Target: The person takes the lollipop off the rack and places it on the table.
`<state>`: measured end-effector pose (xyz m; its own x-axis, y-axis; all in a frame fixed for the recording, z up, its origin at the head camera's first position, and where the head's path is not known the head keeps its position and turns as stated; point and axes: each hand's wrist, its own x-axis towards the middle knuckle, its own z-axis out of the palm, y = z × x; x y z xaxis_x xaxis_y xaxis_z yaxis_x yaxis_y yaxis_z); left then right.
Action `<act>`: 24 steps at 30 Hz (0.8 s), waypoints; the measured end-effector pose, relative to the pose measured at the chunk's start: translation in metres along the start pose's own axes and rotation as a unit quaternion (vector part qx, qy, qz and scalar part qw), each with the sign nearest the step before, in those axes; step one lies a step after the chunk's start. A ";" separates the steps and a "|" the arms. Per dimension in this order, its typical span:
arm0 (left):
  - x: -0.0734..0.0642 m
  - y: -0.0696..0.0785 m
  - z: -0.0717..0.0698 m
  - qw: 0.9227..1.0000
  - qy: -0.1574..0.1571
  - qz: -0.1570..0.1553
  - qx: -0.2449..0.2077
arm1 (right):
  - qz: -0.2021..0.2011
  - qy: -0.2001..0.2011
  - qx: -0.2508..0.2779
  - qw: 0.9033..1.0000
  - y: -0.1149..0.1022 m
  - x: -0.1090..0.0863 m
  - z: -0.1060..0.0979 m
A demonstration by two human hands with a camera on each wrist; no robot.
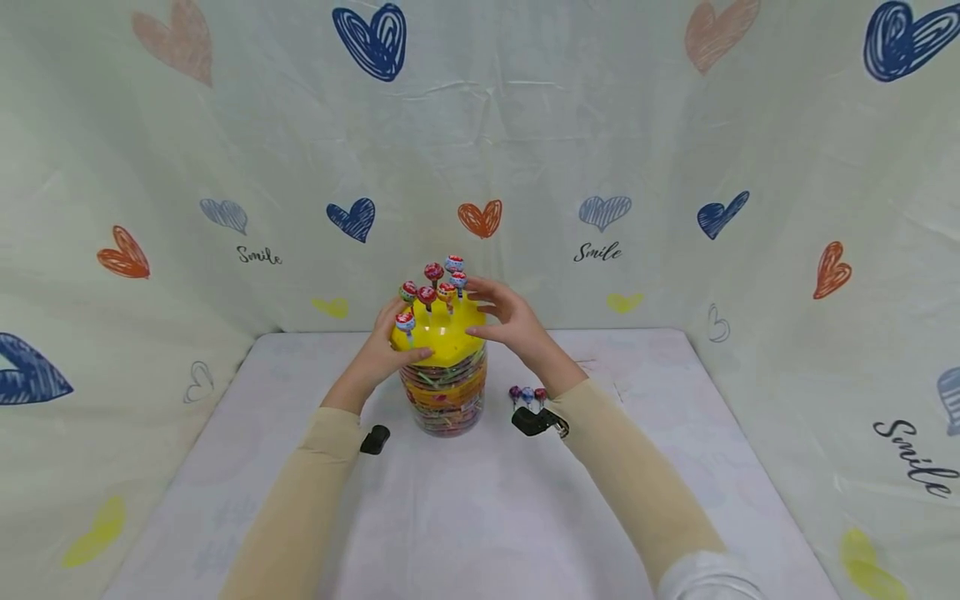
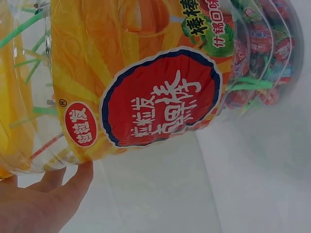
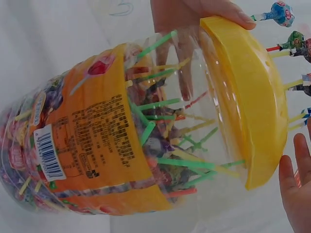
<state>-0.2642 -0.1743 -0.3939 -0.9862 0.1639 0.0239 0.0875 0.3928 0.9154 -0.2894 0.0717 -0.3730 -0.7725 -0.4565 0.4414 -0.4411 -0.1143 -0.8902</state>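
A clear plastic jar (image 1: 444, 398) of wrapped lollipops with an orange label (image 2: 160, 97) stands upright on the table. Its domed yellow lid (image 1: 444, 337) carries several lollipops (image 1: 427, 296) standing on their sticks. My left hand (image 1: 378, 350) grips the jar's left side at the top, thumb over the lid and fingers behind the clear wall, as the right wrist view shows. At the lid's right side is my right hand (image 1: 512, 321), its fingers spread and loosely bent, fingertips (image 3: 286, 167) close by the lid and the lollipops.
Several loose lollipops (image 1: 528, 393) lie on the white-covered table (image 1: 465, 517) right of the jar, partly behind the right wrist camera (image 1: 536, 422). A cloth backdrop (image 1: 480, 125) printed with hearts hangs behind and along both sides.
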 end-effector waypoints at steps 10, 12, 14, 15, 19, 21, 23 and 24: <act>0.000 -0.002 0.000 1.000 0.002 0.003 0.002 | 0.007 -0.013 -0.045 0.999 -0.004 0.004 0.003; 0.000 -0.002 0.000 1.000 0.002 0.005 0.001 | 0.009 -0.012 -0.049 0.999 -0.004 0.005 0.004; 0.000 -0.002 0.000 1.000 0.002 0.008 0.000 | 0.010 -0.009 -0.050 0.999 -0.005 0.005 0.004; 0.000 -0.002 0.000 1.000 0.002 0.009 -0.002 | 0.010 -0.008 -0.050 0.999 -0.005 0.005 0.004; 0.000 -0.002 0.000 1.000 0.001 0.010 -0.005 | 0.007 -0.003 -0.046 0.999 -0.006 0.006 0.005; 0.001 -0.002 0.000 1.000 0.000 0.006 -0.006 | 0.002 0.000 -0.037 0.999 -0.007 0.006 0.005; 0.001 -0.002 0.000 1.000 0.000 0.002 -0.008 | -0.003 0.005 -0.028 1.000 -0.007 0.007 0.005; 0.001 -0.003 0.000 1.000 -0.001 0.002 -0.007 | -0.006 0.008 -0.023 1.000 -0.008 0.007 0.004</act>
<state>-0.2655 -0.1752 -0.3964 -0.9856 0.1668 0.0271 0.0894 0.3788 0.9212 -0.2891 0.0657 -0.3637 -0.7742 -0.4404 0.4546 -0.4707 -0.0796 -0.8787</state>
